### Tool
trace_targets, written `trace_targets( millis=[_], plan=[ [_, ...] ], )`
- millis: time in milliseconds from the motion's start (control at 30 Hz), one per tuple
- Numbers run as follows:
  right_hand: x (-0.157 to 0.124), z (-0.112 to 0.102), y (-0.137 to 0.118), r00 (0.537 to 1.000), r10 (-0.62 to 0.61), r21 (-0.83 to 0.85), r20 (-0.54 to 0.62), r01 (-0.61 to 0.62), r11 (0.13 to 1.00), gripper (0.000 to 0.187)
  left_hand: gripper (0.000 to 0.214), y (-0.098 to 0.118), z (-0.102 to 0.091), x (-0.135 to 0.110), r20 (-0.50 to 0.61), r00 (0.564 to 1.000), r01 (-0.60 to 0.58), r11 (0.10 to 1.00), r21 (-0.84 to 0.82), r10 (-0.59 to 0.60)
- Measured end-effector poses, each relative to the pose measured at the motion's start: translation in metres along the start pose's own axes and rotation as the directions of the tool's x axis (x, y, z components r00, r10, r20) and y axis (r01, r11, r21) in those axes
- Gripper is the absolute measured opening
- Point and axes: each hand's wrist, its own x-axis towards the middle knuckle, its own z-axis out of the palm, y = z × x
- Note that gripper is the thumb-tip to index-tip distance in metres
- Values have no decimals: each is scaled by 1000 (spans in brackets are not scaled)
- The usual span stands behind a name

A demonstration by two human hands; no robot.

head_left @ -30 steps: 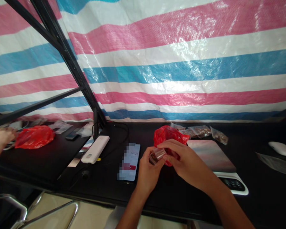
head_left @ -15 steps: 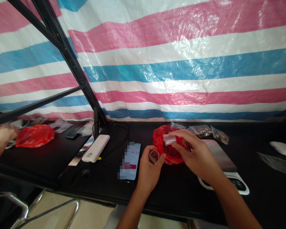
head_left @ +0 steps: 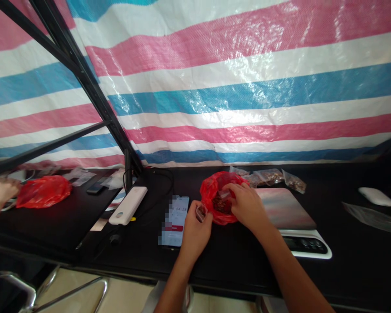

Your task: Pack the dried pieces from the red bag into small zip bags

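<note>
I have the left hand (head_left: 197, 228) curled round a clear container (head_left: 200, 212); the right hand (head_left: 230, 195) pinches a clear piece (head_left: 224, 194); beneath it, a red bag (head_left: 209, 186).

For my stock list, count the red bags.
2: an open red bag at the right hand; a second red bag on the left, beside a co-worker's hand.

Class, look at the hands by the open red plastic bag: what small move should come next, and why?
Probably a scoop by the right hand: it holds a small clear plastic piece down inside the open red plastic bag, close to loose brown bits, while the left hand holds a small clear container, brown contents inside, just beside the bag.
</note>
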Motion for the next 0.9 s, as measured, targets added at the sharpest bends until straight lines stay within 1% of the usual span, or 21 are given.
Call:
trace_targets(
  millis=[67, 133, 233, 333, 467, 567, 667, 733, 800, 900],
  plan=[
    [-1, 2, 0, 999, -17, 31, 52, 15, 999, 39, 12, 0, -1, 1, 24, 1000, 13, 999, -33, -12],
    [-3, 5, 0, 996, -54, 77, 68, 49, 996, 38, 11, 1, -1, 3, 67, 997, 38, 996, -87, -32],
    [-5, 10, 3, 997, -60, 141, 42, 54, 989, 37, 11, 2, -2, 4, 84, 993, 97, 983, -157, -84],
    [-4, 13, 11, 1000, -20, 265, 1, 19, 964, 36, 13, 1, -1, 5, 46, 994, 108, 976, -189, -101],
    [-3, 8, 24, 999, 15, 514, -49, 12, 858, 30, 19, -3, 1, 4, 31, 998, 64, 982, -180, -59],
    [-4, -4, 28, 998, -5, 628, -55, 38, 777, 27, 21, -3, 1, 4, 25, 1000, -5, 991, -134, 8],
    [-8, -19, 20, 997, -63, 686, -52, 81, 723, 27, 22, -1, 3, 2, 30, 999, -32, 995, -99, 35],
    [-12, -26, 10, 993, -106, 693, -42, 105, 713, 28, 23, 1, 5, 0, 35, 999, -22, 996, -82, 25],
    [-15, -30, -2, 989, -145, 679, -6, 111, 726, 30, 23, 2, 7, -1, 39, 999, -16, 997, -74, 19],
    [-19, -30, -15, 984, -175, 629, 44, 109, 770, 29, 25, 3, 9, -1, 38, 999, -12, 997, -80, 15]
  ],
)
